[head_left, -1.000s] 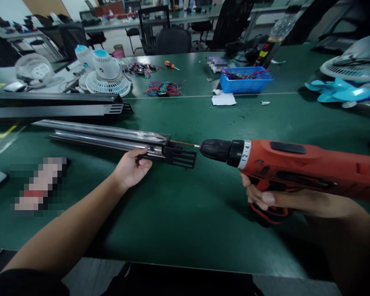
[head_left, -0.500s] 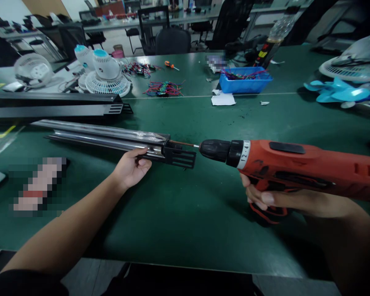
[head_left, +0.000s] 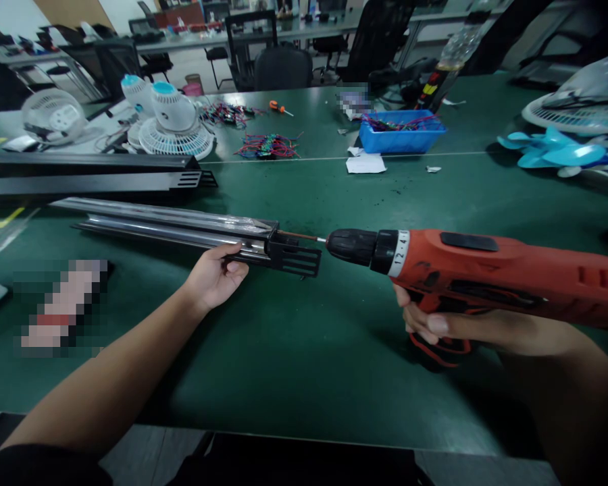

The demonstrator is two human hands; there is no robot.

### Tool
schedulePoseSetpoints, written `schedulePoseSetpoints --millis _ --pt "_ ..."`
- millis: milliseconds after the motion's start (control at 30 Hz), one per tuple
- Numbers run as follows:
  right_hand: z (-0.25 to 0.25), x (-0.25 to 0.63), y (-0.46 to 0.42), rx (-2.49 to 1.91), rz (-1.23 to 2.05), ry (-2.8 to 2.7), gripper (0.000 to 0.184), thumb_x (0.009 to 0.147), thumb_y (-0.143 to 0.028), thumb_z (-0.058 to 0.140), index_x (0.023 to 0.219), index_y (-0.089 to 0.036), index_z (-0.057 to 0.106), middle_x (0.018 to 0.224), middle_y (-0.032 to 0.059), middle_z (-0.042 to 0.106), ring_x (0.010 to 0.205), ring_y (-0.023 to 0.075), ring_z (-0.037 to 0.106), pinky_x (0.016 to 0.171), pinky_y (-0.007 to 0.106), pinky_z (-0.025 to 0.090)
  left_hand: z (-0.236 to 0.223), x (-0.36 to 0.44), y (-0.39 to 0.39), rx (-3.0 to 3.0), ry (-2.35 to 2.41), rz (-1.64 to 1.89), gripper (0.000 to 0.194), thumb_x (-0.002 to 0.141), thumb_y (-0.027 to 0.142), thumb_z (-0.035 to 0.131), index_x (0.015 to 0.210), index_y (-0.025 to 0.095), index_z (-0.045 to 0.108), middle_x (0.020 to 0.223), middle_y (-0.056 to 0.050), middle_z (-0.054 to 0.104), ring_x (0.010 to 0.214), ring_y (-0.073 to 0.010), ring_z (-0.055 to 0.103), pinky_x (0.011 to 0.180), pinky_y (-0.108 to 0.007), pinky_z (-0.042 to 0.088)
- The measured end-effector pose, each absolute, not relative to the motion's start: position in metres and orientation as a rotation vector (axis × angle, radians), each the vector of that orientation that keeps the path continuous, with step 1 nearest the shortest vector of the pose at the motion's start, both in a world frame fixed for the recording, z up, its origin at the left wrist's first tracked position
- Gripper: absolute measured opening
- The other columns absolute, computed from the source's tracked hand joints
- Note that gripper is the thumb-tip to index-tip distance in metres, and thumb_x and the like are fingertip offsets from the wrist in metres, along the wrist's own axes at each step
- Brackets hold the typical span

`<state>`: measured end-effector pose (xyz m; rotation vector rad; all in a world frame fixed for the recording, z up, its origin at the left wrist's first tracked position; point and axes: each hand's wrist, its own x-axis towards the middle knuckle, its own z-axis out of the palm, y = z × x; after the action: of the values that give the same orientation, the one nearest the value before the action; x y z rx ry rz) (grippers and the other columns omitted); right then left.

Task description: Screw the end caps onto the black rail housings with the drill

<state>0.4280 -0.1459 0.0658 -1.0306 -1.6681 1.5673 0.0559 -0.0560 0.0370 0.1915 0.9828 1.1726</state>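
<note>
My left hand [head_left: 217, 275] is closed around the near end of a long black and silver metal profile [head_left: 177, 229], thumb on top. A slotted black end bracket [head_left: 296, 260] sticks out at that end. My right hand [head_left: 430, 324] grips the handle of a red cordless drill [head_left: 486, 270], which lies level and points left. A long thin bit [head_left: 301, 235] runs from the drill's black chuck [head_left: 352, 246] to the end of the profile. Where the bit's tip meets the profile is hidden.
More black metal profiles [head_left: 81, 179] lie at the left. Behind stand white fan parts [head_left: 175, 125], bundles of wired circuit boards [head_left: 269, 145], an orange screwdriver [head_left: 281, 108] and a blue bin [head_left: 402, 140]. Turquoise fan blades [head_left: 552, 148] lie at the right; a blurred-out flat item [head_left: 65, 304] is at the left.
Almost nothing differs. The view shifts very slightly; both hands keep their hold, and the drill stays lined up with the profile's end.
</note>
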Motion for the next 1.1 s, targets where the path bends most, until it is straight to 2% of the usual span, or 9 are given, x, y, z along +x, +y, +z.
schedulePoseSetpoints --millis 633,867,1100 --pt "0.062 0.4278 -0.1452 -1.036 1.605 -1.604 0.027 0.094 -0.039 0.084 0.115 -0.024 0.075 0.071 0.0017 0.073 0.055 0.0165 0.067 0.048 0.026 0.059 0.0363 0.0553 -0.0555 0.19 0.978 1.157 0.029 0.096 -0.005 0.051 0.077 0.018 0.052 0.065 0.004 0.054 0.041 -0.0031 0.04 0.039 -0.015 0.037" --pt "0.0607 0.4312 -0.1465 -1.029 1.628 -1.59 0.026 0.096 -0.039 0.083 0.117 -0.024 0.075 0.073 0.0021 0.074 0.054 0.0159 0.066 0.047 0.026 0.057 0.036 0.0557 -0.0554 0.185 0.96 1.169 0.029 0.091 -0.006 0.054 0.077 0.019 0.052 0.067 0.004 0.054 0.041 -0.0037 0.04 0.039 -0.016 0.037" --pt "0.0594 0.4309 -0.1459 -1.034 1.591 -1.596 0.027 0.095 -0.039 0.084 0.116 -0.025 0.076 0.071 0.0021 0.074 0.054 0.0174 0.067 0.048 0.027 0.059 0.0365 0.0555 -0.0556 0.168 0.969 1.17 0.029 0.091 -0.006 0.054 0.079 0.02 0.05 0.065 0.004 0.054 0.04 -0.0039 0.04 0.039 -0.017 0.037"
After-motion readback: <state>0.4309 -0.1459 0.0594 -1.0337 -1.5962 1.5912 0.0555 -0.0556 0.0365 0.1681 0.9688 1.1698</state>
